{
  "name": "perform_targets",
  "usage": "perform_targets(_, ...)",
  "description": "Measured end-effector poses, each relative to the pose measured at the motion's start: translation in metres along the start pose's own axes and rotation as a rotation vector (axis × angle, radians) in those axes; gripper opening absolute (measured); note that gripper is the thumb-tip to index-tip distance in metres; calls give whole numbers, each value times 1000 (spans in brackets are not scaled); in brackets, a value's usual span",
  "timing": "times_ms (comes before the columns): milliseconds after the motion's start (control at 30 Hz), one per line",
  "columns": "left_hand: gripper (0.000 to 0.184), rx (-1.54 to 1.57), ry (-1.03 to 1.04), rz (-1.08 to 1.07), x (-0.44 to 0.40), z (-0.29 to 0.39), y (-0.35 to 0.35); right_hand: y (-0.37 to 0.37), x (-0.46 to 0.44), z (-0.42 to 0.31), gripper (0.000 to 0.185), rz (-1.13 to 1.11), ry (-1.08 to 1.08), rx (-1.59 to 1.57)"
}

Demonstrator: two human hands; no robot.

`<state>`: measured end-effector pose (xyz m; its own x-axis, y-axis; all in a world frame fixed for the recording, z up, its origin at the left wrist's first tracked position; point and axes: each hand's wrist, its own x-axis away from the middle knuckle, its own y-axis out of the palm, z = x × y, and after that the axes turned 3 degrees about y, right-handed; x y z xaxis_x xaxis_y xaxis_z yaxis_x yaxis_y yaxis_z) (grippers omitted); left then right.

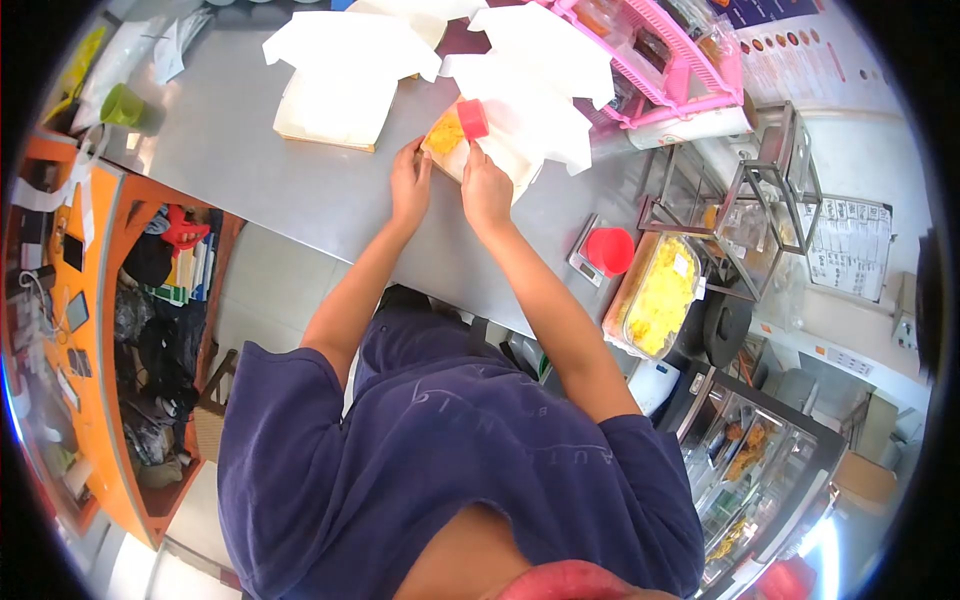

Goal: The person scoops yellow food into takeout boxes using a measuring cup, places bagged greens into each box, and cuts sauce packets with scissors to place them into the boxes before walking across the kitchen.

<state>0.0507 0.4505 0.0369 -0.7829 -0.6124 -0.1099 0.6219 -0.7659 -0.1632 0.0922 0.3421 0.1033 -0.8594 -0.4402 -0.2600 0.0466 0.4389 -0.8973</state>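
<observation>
In the head view, a paper takeaway box (512, 168) stands unfolded on the metal table, with a mound of yellow rice (445, 134) at its left end. My left hand (410, 187) grips the box's near left corner, thumb against its side. My right hand (486, 190) is closed on the handle of a red measuring cup (472, 119), tilted over the box beside the rice. The cup's inside is hidden. Further left lies another open takeaway box (335, 108).
To the right are a small scale (582, 268) with a red tub (609, 251) and a large container of yellow rice (660, 298). A pink basket (668, 75) and a metal rack (745, 205) stand behind. A green cup (122, 105) sits far left.
</observation>
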Motion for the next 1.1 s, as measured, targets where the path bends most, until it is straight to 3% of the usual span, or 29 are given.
perform_targets(133,31,58,-2,0,1,-1,0,-5,-1,-9,35,69,8,-135)
perform_targets(233,33,102,-22,-10,4,-1,1,3,-1,-18,19,-82,78,-126)
perform_targets(333,35,102,-23,-33,3,3,-1,6,2,-26,14,-200,188,-104)
perform_targets(467,37,129,-42,-57,6,11,-5,-5,12,-1,22,193,188,-410)
perform_targets(500,37,152,-48,-60,7,11,-4,-10,16,9,24,179,400,-620)
perform_targets(533,36,128,6,-3,10,5,-2,-46,15,4,23,-9,919,-1296)
perform_targets(600,36,89,115,101,17,-5,9,-74,38,39,14,-131,942,-1754)
perform_targets(700,31,-75,358,130,39,65,15,-129,91,83,18,-45,998,-2182)
perform_targets(800,27,153,442,-181,70,83,40,-192,166,139,9,287,919,-1987)
perform_targets(833,22,281,493,-268,79,89,55,-221,179,137,11,519,1050,-1604)
perform_targets(867,23,352,379,-464,94,95,66,-240,209,157,10,549,974,-1377)
perform_targets(900,26,412,264,-657,111,101,76,-258,228,164,13,627,1120,-1059)
perform_targets(967,36,450,32,-1093,145,121,101,-282,259,175,19,563,1171,-597)
perform_targets(1033,56,458,-436,-1529,186,112,141,-271,286,197,22,483,1058,-253)
perform_targets(1067,67,489,-797,-1715,202,109,156,-259,290,200,22,482,939,-141)
perform_targets(1100,79,502,-1180,-1867,217,107,171,-260,278,189,20,265,1043,70)
